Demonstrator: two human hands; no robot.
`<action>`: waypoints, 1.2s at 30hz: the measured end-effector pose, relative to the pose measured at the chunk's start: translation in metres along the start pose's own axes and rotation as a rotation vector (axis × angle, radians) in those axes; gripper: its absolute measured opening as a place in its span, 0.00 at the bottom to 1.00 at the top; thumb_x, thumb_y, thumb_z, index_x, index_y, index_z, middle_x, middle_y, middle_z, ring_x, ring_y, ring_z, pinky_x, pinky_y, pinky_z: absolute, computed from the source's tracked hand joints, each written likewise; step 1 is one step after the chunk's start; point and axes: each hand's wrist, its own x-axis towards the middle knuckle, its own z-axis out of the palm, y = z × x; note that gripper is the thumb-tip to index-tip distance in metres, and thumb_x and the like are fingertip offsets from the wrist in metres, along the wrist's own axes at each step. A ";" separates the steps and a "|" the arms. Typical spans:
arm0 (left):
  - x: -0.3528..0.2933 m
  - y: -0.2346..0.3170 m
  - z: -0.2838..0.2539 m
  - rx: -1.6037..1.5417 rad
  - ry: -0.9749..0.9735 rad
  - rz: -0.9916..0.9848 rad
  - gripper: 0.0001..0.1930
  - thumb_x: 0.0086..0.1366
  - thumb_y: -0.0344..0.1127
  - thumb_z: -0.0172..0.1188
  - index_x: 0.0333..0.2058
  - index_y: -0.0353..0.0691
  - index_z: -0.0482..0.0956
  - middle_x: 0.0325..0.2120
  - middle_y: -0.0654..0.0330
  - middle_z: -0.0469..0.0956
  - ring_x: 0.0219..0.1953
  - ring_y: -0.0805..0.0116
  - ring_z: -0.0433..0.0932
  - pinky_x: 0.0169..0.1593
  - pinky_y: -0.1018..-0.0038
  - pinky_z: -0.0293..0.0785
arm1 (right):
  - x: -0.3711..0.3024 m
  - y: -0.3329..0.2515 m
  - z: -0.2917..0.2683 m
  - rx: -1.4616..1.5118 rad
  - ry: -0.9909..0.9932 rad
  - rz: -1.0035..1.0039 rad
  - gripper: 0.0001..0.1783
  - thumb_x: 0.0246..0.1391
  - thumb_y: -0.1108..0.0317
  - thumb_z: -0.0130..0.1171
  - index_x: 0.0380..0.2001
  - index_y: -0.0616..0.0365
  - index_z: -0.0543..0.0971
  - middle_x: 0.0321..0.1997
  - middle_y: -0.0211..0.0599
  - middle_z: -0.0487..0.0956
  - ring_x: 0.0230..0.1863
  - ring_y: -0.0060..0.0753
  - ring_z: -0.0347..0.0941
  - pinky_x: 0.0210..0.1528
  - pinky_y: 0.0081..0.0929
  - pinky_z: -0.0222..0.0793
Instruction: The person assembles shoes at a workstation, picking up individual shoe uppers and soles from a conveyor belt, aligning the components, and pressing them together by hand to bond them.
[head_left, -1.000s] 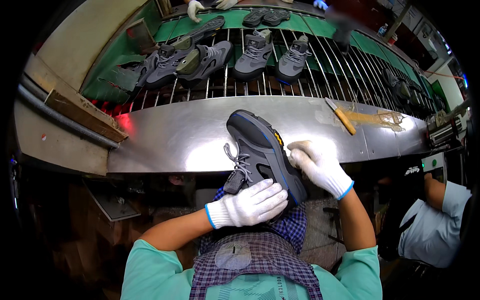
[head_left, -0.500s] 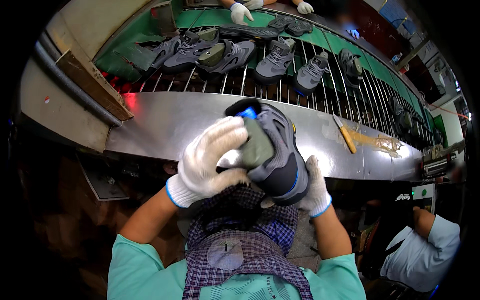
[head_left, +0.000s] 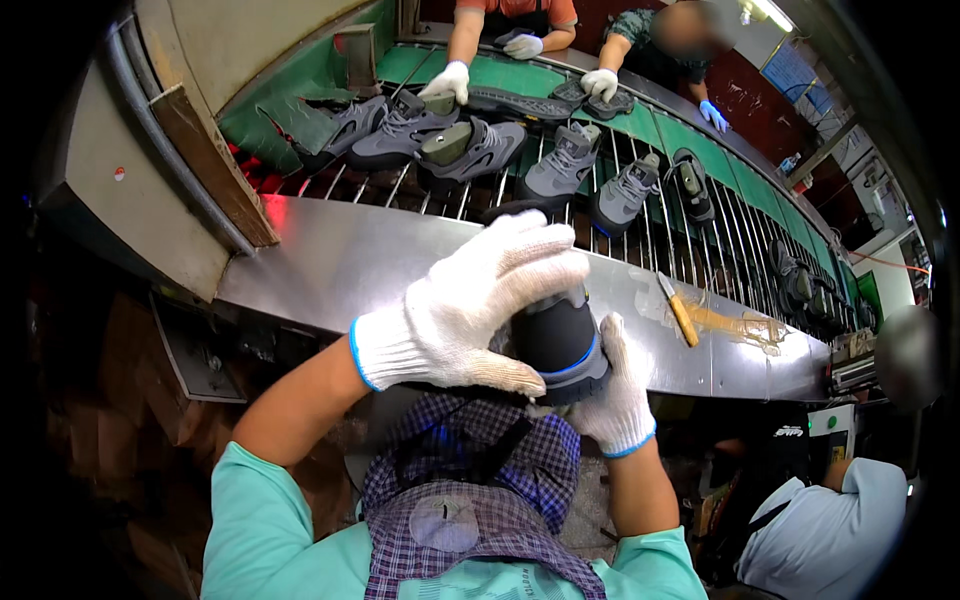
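Both gloved hands grip a dark shoe (head_left: 560,340) over the steel bench's (head_left: 330,265) near edge: left hand (head_left: 480,305) now covers its top, right hand (head_left: 615,395) underneath, probably cupping the sole, closer than before.

Both gloved hands clasp a grey shoe (head_left: 560,340) at centre: left hand (head_left: 480,305) over it, right hand (head_left: 615,395) beneath; more shoes (head_left: 560,165) at twelve o'clock.
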 end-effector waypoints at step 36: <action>0.013 0.004 0.028 0.016 -0.305 0.140 0.35 0.47 0.41 0.83 0.52 0.31 0.81 0.53 0.41 0.84 0.54 0.40 0.85 0.62 0.51 0.82 | -0.061 -0.045 -0.012 -1.250 0.196 0.036 0.37 0.74 0.37 0.54 0.60 0.65 0.79 0.42 0.41 0.88 0.36 0.39 0.83 0.45 0.39 0.81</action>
